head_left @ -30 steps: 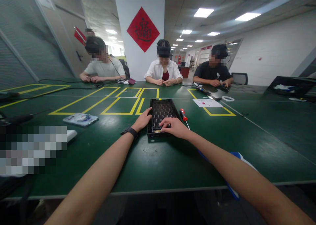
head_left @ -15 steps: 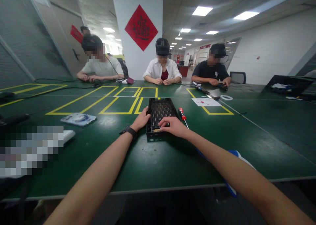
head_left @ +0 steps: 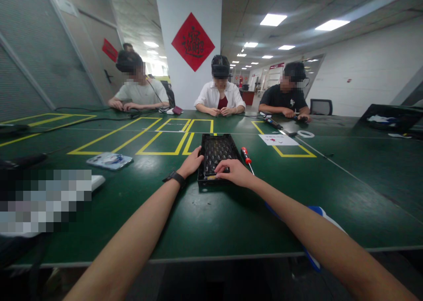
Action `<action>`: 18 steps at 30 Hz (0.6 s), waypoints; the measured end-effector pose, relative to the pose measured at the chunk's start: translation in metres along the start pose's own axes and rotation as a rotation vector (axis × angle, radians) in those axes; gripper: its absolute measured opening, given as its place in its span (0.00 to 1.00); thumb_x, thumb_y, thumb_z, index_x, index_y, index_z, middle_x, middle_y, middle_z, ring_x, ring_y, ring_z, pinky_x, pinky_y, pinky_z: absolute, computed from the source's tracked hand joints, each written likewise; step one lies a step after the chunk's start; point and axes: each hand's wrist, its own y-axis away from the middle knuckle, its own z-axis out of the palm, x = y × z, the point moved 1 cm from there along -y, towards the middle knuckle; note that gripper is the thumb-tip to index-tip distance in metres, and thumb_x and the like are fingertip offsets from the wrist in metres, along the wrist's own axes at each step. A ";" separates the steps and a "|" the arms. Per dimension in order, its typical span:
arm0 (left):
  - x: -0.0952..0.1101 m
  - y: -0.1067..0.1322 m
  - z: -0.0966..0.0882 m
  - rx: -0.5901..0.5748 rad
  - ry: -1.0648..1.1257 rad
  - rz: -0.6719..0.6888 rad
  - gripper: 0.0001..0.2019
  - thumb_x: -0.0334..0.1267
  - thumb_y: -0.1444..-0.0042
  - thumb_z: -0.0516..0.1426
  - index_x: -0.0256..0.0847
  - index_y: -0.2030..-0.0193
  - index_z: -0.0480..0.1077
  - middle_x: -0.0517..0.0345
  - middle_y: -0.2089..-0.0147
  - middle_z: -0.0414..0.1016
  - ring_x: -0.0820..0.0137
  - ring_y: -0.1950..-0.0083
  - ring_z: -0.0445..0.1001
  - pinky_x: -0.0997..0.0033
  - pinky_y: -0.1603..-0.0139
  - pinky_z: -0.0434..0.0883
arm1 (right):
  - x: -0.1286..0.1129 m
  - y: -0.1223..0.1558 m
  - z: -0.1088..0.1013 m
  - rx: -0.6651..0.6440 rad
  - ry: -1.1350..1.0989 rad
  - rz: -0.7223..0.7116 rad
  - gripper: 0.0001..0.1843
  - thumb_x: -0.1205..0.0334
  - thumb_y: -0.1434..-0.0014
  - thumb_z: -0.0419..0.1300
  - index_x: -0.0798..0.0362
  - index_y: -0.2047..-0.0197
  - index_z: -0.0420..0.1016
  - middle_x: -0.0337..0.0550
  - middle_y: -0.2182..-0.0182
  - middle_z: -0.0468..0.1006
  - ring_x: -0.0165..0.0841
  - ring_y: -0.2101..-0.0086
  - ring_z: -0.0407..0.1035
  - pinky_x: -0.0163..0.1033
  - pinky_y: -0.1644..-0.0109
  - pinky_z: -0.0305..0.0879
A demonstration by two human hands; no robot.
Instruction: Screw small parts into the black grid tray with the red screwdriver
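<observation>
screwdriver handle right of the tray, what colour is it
The screwdriver handle is red; the head view shows it best, just right of the black tray.

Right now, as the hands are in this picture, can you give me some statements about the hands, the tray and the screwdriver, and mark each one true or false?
1. The left hand touches the left edge of the black tray. True.
2. The red-handled screwdriver lies to the left of the tray. False: it lies on the green table to the tray's right.
3. The right hand holds the screwdriver. False: its fingers rest on the near end of the tray, apart from the screwdriver.
4. A dark wristband sits on the left wrist. True.
</observation>
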 end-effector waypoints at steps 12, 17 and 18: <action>-0.003 -0.001 0.000 -0.028 -0.012 0.013 0.31 0.33 0.49 0.47 0.31 0.37 0.53 0.48 0.34 0.54 0.64 0.34 0.52 0.63 0.33 0.49 | -0.002 -0.004 -0.002 -0.049 0.084 0.004 0.08 0.60 0.50 0.62 0.55 0.68 0.78 0.42 0.69 0.79 0.30 0.66 0.72 0.36 0.57 0.64; -0.003 -0.001 0.000 -0.017 -0.028 0.028 0.30 0.34 0.48 0.47 0.33 0.37 0.54 0.51 0.35 0.55 0.65 0.34 0.53 0.64 0.33 0.49 | -0.002 -0.018 -0.009 -0.230 0.053 0.063 0.09 0.61 0.53 0.63 0.56 0.67 0.79 0.42 0.71 0.79 0.30 0.69 0.72 0.34 0.63 0.65; -0.003 -0.001 0.000 -0.017 -0.031 0.030 0.30 0.34 0.48 0.46 0.32 0.37 0.54 0.51 0.35 0.55 0.66 0.34 0.53 0.64 0.34 0.50 | -0.002 -0.022 -0.011 -0.272 0.039 0.087 0.10 0.61 0.53 0.64 0.56 0.67 0.79 0.42 0.71 0.79 0.29 0.70 0.72 0.33 0.65 0.65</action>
